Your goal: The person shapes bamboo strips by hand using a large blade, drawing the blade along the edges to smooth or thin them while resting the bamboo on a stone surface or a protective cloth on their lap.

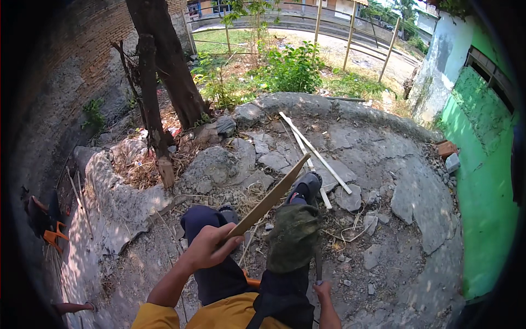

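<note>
1) Brown strip [268, 203] is up at 11 o'clock of the green cloth pad [293, 238], flat, far tip angled toward 1 o'clock; can't tell if it touches the pad
2) Left hand [215, 247], 9 o'clock of pad, pinches the strip's near end between thumb and curled fingers
3) Right hand [324, 289], 5 o'clock of pad, is wrapped round the handle of a knife [319, 266]; blade points to 12, beside the pad, apart from the strip; finger detail mostly hidden
4) Pad sits over the right leg [285, 285] at the knee; probably the work rest
5) Step looks like trimming the strip, going by knife plus pad; best to seat the strip flat on the pad before the edge bites; left fingers behind the cut; blade shallow, light passes, stroke toward 12, away from the torso
6) Risk: edge could dive along the grain and split it; ease off, flip ends if so
7) Pale strips [318, 154] lie at 12 to 1 on the ground, near the shoe [313, 183]; finish strokes short of that foot
</note>
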A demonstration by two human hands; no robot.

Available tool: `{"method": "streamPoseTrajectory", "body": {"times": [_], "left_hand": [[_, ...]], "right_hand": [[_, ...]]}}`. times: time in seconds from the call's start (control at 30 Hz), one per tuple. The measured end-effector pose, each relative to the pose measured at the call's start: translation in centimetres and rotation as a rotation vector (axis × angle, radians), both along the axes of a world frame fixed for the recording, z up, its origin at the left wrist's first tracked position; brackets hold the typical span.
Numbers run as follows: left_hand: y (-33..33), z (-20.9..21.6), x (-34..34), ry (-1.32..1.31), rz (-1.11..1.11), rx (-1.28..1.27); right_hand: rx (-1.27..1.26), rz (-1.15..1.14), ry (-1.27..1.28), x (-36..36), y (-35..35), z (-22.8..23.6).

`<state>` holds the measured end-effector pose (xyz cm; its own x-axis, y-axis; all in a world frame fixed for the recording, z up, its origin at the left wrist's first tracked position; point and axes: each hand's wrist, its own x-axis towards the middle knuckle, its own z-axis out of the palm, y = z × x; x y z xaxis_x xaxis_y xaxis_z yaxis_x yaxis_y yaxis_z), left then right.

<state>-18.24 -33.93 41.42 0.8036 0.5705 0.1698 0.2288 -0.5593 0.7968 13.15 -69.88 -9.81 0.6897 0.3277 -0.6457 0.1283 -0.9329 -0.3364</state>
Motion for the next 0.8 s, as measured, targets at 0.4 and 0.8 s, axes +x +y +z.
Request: {"method": "streamPoseTrajectory", "body": {"times": [0.4,0.8], "left_hand": [[-2.8,-2.4,-1.6,-0.064,-0.216,-0.682],[-3.2,-4.6,-4.0,-0.200,-0.205,-0.982]], "right_hand": [[0.110,0.016,-0.051,2.0,-1.6,-1.8],[0.218,-0.142,-0.021,1.0,-1.1,7.0]]}}
